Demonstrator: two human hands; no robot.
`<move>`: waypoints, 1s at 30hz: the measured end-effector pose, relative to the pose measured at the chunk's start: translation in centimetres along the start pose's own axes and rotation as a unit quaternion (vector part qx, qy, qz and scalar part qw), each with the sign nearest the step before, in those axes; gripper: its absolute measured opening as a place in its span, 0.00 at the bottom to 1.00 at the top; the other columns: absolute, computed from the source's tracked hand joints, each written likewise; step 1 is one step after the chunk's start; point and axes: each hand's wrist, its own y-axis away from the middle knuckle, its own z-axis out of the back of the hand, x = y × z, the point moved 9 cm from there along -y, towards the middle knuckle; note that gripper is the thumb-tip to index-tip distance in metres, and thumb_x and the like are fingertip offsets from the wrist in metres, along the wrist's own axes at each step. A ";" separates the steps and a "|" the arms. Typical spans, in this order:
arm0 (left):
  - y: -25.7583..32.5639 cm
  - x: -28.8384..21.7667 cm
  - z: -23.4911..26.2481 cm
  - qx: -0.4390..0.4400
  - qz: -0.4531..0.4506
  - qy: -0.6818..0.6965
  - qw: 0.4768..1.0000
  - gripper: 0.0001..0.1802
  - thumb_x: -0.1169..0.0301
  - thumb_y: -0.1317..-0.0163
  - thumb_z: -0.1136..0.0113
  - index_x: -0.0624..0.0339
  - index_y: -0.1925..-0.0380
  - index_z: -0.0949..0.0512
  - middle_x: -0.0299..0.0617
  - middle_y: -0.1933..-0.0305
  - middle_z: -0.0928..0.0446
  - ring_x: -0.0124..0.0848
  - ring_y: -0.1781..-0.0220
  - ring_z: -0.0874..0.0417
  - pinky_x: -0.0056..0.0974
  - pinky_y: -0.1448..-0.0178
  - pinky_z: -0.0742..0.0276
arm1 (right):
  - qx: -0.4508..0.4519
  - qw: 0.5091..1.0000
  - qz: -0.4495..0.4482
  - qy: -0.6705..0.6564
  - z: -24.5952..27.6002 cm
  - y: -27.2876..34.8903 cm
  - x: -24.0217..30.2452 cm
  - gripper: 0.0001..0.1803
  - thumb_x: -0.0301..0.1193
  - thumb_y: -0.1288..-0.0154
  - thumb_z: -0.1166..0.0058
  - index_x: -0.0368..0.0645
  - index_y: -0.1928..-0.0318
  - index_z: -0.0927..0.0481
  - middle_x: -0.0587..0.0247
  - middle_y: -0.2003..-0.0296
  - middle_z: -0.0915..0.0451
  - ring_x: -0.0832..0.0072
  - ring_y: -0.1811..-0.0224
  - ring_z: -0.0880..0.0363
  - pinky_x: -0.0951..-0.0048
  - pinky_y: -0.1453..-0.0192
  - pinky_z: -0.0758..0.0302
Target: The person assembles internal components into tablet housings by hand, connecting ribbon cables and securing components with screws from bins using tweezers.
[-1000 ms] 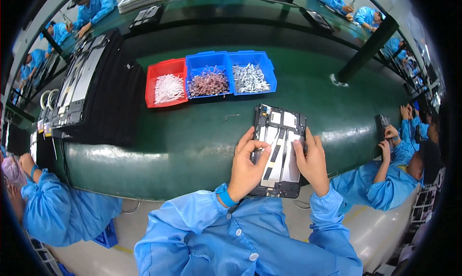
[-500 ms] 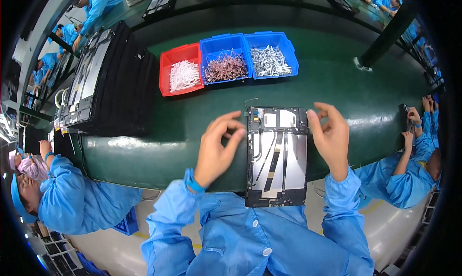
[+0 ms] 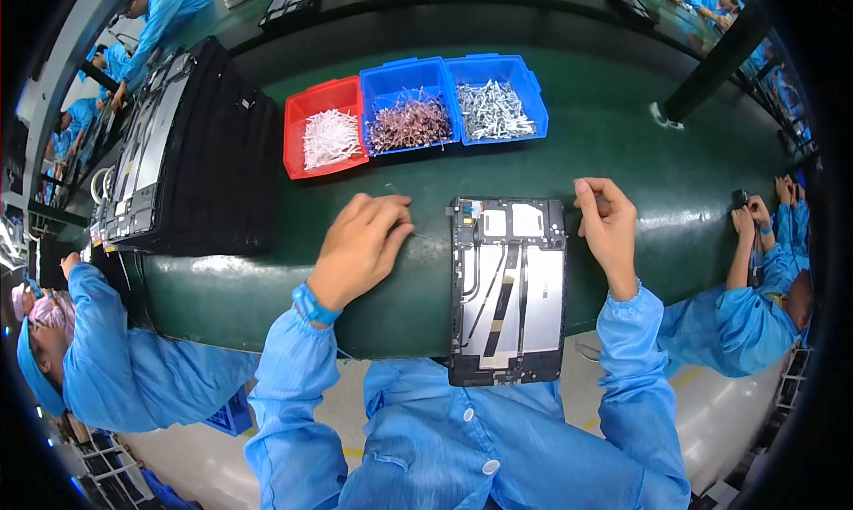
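Observation:
An opened tablet (image 3: 544, 306) lies back up, its inner parts bare, at the near edge of the green worktable, with its lower end past the edge. To its left, my left hand (image 3: 360, 243) hovers over the table, fingers bent and thumb apart, with no object visible in the grasp. A faint thin wire (image 3: 431, 236) shows between that hand and the tablet. Beside the tablet's upper right corner is my right hand (image 3: 609, 226), apart from it. Its thumb and index fingertips come together, and whatever they may hold is too small to make out.
Beyond the tablet stand a red bin (image 3: 298, 146) of white strips, a blue bin (image 3: 400, 70) of brownish cables and another blue bin (image 3: 540, 110) of silvery-white pieces. A stack of similar devices with black padding (image 3: 222, 155) rises at left. Co-workers sit on both sides.
My left hand has moved left, away from the tablet. The thin wire above the tablet's top left corner no longer shows there. My right hand has risen slightly, its fingertips closing.

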 end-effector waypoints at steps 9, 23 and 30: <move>5.6 1.1 2.1 -0.144 0.216 0.250 0.933 0.06 0.79 0.41 0.32 0.62 0.63 0.15 0.41 0.57 0.17 0.23 0.63 0.21 0.27 0.61 0.27 | 0.091 0.989 0.039 -0.109 -2.3 2.5 4.3 0.08 0.28 0.27 0.43 0.35 0.59 0.17 0.68 0.72 0.20 0.89 0.79 0.28 0.84 0.77 0.35; 4.5 -4.2 -2.3 -0.175 0.142 0.465 0.856 0.07 0.85 0.38 0.36 0.71 0.59 0.17 0.45 0.56 0.21 0.29 0.55 0.19 0.31 0.50 0.21 | 0.283 0.939 0.185 -0.060 -10.0 8.2 11.4 0.13 0.20 0.40 0.33 0.37 0.54 0.15 0.62 0.68 0.16 0.85 0.78 0.23 0.79 0.77 0.29; 4.7 -4.4 -1.6 -0.196 0.135 0.396 0.887 0.06 0.85 0.40 0.34 0.70 0.62 0.18 0.45 0.56 0.22 0.25 0.62 0.20 0.26 0.66 0.23 | 0.218 0.919 0.329 0.000 -9.3 8.9 12.8 0.11 0.19 0.44 0.33 0.37 0.58 0.15 0.61 0.67 0.18 0.77 0.75 0.19 0.77 0.76 0.26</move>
